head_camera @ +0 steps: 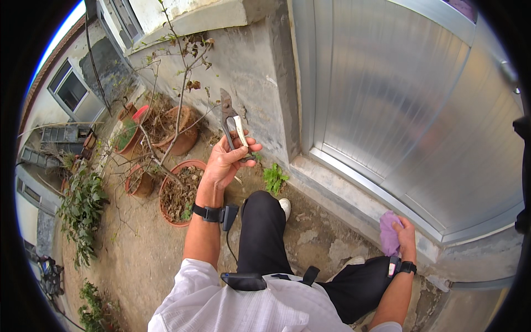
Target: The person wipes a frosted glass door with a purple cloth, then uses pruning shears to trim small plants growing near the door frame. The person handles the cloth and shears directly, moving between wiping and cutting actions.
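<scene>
Raised in front of me, my left hand (227,159) grips a pair of rusty pruning shears (226,108) by the handles. The blades point up and away from me, and one handle is wrapped in something white. A crumpled purple cloth (389,234) is held in my right hand (406,237), low at the right by my knee. Beyond the left wrist stands a potted shrub with bare, thin branches (180,112) and a few dried leaves. Its round terracotta-coloured pot (203,165) holds dry leaf litter.
More clay pots (182,135) stand along the grey wall (253,66). A ribbed, translucent door (386,91) with a metal frame rises above a concrete sill (327,182) at the right. A small green weed (274,178) grows at the wall's foot. Leafy plants (83,211) are at the left.
</scene>
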`<state>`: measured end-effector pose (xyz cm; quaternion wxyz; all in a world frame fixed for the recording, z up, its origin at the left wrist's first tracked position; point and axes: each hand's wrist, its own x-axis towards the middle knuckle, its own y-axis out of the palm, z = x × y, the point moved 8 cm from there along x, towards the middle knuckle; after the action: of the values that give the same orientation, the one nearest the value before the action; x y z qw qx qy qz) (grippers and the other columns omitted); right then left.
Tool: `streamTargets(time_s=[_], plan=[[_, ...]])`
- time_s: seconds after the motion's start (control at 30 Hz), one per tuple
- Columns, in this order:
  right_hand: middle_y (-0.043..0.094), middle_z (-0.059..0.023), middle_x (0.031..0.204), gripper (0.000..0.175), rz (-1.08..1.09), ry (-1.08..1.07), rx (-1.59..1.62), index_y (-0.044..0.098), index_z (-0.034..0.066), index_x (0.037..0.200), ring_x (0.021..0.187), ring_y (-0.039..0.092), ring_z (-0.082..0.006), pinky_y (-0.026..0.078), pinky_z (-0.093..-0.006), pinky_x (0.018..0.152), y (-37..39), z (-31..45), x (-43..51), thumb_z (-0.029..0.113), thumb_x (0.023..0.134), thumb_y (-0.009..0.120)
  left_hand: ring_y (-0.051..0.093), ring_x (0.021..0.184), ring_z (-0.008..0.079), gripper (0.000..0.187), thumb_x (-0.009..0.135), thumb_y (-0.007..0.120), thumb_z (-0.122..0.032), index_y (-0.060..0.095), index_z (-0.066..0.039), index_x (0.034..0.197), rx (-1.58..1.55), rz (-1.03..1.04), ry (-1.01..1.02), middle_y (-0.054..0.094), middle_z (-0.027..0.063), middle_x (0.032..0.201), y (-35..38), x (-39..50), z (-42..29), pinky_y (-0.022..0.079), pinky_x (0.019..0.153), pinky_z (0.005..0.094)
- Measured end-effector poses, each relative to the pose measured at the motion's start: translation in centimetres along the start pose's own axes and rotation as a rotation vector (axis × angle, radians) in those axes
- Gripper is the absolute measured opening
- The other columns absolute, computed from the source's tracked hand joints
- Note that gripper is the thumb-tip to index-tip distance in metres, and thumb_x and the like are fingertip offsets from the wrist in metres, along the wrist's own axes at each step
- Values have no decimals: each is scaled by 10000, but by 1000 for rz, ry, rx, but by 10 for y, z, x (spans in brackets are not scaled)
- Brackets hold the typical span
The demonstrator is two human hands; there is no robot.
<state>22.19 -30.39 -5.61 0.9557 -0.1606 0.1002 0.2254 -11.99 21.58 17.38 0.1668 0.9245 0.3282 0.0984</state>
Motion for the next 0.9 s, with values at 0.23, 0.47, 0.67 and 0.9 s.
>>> streamTargets(time_s=[0.23, 0.47, 0.67, 0.9], plan=[[741, -97, 1159, 417, -4, 29, -8, 691, -36, 1295, 1032, 682, -190, 533, -334, 938, 1, 1, -2, 90, 900, 745, 703, 1181, 314, 462, 957, 650, 51, 515, -3, 1396, -24, 20, 3, 678, 164, 1248, 3, 3, -8, 676, 846, 406], [738, -95, 1165, 402, 4, -2, -16, 693, -34, 1289, 1035, 681, -186, 533, -333, 943, 1, 6, -5, 89, 909, 738, 715, 1160, 304, 500, 929, 645, 75, 528, -8, 1408, -109, 23, -84, 690, 161, 1260, 11, -1, 53, 665, 866, 433], [737, -91, 1152, 392, 7, -9, -11, 696, -31, 1284, 1028, 678, -183, 534, -330, 934, 1, 6, -6, 88, 913, 735, 724, 1118, 283, 419, 920, 606, 109, 585, -32, 1314, -250, -26, -197, 700, 127, 1208, 12, -9, 141, 667, 852, 451], [737, -82, 1142, 377, 14, 25, -33, 700, -21, 1280, 1002, 679, -177, 538, -324, 910, 7, 7, -6, 76, 916, 724, 722, 1104, 303, 430, 902, 593, 110, 569, -17, 1312, -253, -124, -260, 693, 150, 1184, -9, -10, 176, 667, 842, 457]])
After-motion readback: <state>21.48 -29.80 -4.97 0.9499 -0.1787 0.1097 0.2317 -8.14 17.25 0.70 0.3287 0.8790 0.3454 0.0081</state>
